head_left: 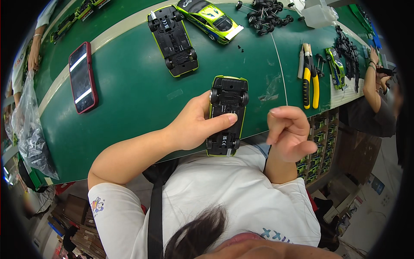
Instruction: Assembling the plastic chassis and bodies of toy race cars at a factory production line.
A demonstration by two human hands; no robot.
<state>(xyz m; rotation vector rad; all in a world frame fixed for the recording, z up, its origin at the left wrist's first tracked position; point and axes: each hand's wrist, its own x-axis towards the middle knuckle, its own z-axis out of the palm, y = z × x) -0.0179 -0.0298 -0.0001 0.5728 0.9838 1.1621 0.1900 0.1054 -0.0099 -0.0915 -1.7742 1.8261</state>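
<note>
My left hand (192,124) is closed around a toy car (228,98), held upside down near the table edge. Its black underside and wheels face up, with a yellow-green body rim showing round them, and my thumb lies across the middle. To the right of the car, my right hand (290,133) is raised with its fingers loosely bent and the thumb apart. Nothing shows in it. Farther up the table lies another overturned toy car (174,41), touching a yellow-green toy car (211,21) that stands on its wheels. Two tiny dark parts (241,48), perhaps screws, lie beside them.
A red-cased phone (83,77) lies at left, near a clear plastic bag (32,125). Black wheel-and-axle sets (265,17) are heaped at the back. Yellow-handled pliers (309,80) and another green car (335,67) lie at right. Co-workers' arms (371,82) reach in from both sides.
</note>
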